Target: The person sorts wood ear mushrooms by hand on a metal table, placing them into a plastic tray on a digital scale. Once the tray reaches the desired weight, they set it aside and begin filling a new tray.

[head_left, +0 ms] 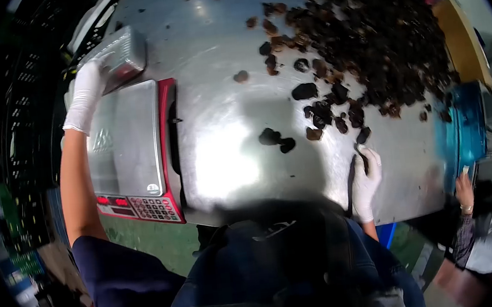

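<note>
My left hand [89,91], in a white glove, is closed on the near edge of a clear plastic container [128,51], which looks like a stack of clear trays beyond the scale. Below that hand is a red scale [124,151] with a flat, clear-covered platform, lit red digits and a keypad. My right hand [367,181], also white-gloved, is curled around a thin black strip-like tool [352,185] at the table's near edge. Just beyond its fingertips lies a dark, mushroom-like piece [363,135]. More loose dark pieces [317,113] lie ahead of it.
A large heap of dark brown pieces [377,32] covers the far right of the metal table [216,96]. Right of it stand a blue bin [469,124] and a cardboard box [462,35]. Black crates [17,117] line the left. Another person's hand [465,191] shows at lower right.
</note>
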Demonstrator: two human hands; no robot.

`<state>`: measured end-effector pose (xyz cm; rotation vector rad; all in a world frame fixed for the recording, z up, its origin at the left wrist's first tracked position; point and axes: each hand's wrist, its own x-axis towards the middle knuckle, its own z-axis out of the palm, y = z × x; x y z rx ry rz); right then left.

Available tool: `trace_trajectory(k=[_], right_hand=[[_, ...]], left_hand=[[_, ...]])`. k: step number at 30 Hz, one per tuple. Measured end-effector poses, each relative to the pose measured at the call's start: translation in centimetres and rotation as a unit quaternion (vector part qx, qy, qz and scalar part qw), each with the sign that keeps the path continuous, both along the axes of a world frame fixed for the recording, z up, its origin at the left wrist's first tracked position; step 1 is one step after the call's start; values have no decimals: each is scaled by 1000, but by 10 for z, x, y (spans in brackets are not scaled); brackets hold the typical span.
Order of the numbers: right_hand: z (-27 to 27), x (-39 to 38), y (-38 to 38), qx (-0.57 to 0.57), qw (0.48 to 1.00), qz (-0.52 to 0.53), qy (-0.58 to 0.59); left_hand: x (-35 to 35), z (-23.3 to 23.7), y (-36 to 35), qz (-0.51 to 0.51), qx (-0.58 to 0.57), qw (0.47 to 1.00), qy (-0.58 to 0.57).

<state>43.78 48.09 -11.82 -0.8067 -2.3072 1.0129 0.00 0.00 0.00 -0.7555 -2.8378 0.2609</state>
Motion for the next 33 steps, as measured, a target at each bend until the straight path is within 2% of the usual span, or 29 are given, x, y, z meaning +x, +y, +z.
trace_trajectory(k=[1, 2, 3, 5, 7, 10, 13, 15, 17, 18, 19, 21, 24, 26, 27, 29, 31, 33], right_hand=[[7, 0, -8, 2, 1000, 5, -9], [10, -1, -14, 4, 1000, 3, -5], [-2, -10, 9, 57, 998, -5, 35], [-2, 1, 5, 40, 998, 0, 46], [5, 5, 5, 23, 998, -6, 52], [2, 7, 2, -31, 997, -29, 65], [8, 2, 6, 13, 997, -15, 81], [3, -6, 15, -7, 996, -20, 82], [20, -26, 19, 12, 995, 3, 100], [31, -40, 23, 116, 988, 44, 88], [38, -55, 21, 99, 988, 69, 101], [42, -88, 20, 152, 977, 135, 70], [41, -134, 9, 213, 954, 210, -17], [27, -157, 5, 273, 927, 239, -92], [22, -164, 6, 286, 917, 251, -120], [19, -165, 8, 261, 928, 245, -103], [33, -151, 9, 209, 952, 218, 43], [42, -128, 9, 192, 961, 180, 89]], left_hand=[[-6, -8, 7, -15, 2, 1000, -14], [-17, -17, 5, 35, -62, 997, -38], [-38, -24, 18, 80, -131, 988, -8], [-96, -76, -43, 23, -134, 989, -66], [-60, -37, -4, 26, -126, 990, -64], [-68, -34, -20, -13, -96, 991, -93], [-68, -29, -25, -36, -79, 990, -107], [-68, -31, -28, -44, -57, 991, -114], [-62, -29, -23, 47, 31, 985, -165], [-59, -27, -18, 48, 31, 984, -166], [-55, -25, -16, 63, 22, 985, -161], [-51, -23, -16, 82, 13, 985, -154], [-54, -27, -19, 58, 4, 989, -136], [-54, -25, -14, 13, -64, 992, -105], [-53, -26, -15, 13, -63, 992, -106], [-53, -24, -18, 17, -27, 993, -114], [-54, -17, -19, 25, -14, 991, -133], [-67, -34, -33, 33, -1, 987, -156]])
